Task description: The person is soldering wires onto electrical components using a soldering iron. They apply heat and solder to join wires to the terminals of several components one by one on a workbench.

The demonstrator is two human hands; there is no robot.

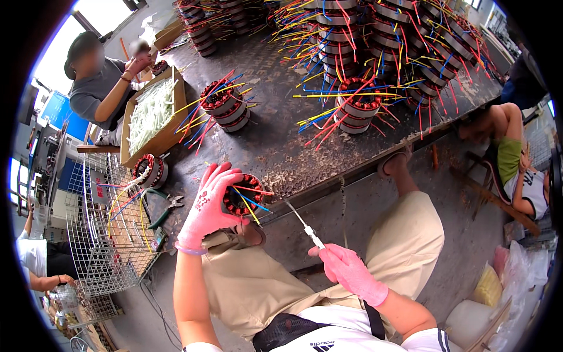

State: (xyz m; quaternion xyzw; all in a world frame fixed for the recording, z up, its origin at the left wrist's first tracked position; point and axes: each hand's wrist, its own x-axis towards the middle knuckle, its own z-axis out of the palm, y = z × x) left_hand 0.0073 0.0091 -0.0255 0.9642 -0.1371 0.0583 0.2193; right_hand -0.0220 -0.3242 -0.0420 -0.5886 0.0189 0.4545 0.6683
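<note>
My left hand [206, 206], in a pink glove, is wrapped round a motor stator [236, 206] at the table's near edge. Its ring of red coils faces me, and red, yellow and blue wires stick out of it. My right hand [353, 271], gloved in pink too, is closed on the white end of a slim stick-like tool [311, 233]. A thin pale shaft or cord runs from that end toward the stator, with its tip a little right of the wires. Whether this thin part is stiff or soft I cannot tell.
Cutting pliers [167, 208] with green handles lie beside another stator [150, 171]. Behind stands a wooden box [176, 111] of white strips. Stacked stators [358, 108] fill the table's far side. A wire basket [97, 234] is at left; other people sit on both sides.
</note>
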